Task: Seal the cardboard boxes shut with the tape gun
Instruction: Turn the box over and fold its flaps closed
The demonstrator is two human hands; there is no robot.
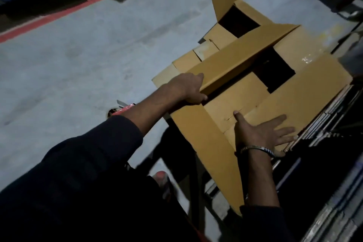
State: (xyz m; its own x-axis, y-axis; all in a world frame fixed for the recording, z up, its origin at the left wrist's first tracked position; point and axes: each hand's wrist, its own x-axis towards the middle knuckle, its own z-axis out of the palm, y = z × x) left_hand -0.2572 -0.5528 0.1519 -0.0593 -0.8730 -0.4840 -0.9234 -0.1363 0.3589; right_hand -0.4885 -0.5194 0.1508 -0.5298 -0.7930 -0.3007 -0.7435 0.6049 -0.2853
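Observation:
A brown cardboard box (306, 92) stands in front of me with its top flaps partly folded. My left hand (188, 90) grips the near end of the long left flap (241, 55), which stands half raised. With fingers spread flat, my right hand (263, 133) presses the right flap down; a metal bracelet sits on that wrist. A second cardboard box (222, 35) stands behind, one flap upright and its dark inside showing. A red tape gun (122, 109) lies on the floor, mostly hidden behind my left forearm.
Grey concrete floor (88, 55) spreads to the left, crossed by a red painted line (49, 19). Metal racking or conveyor rails (334, 124) run along the right side. A dark frame under the box and my red shoe (163, 179) are below.

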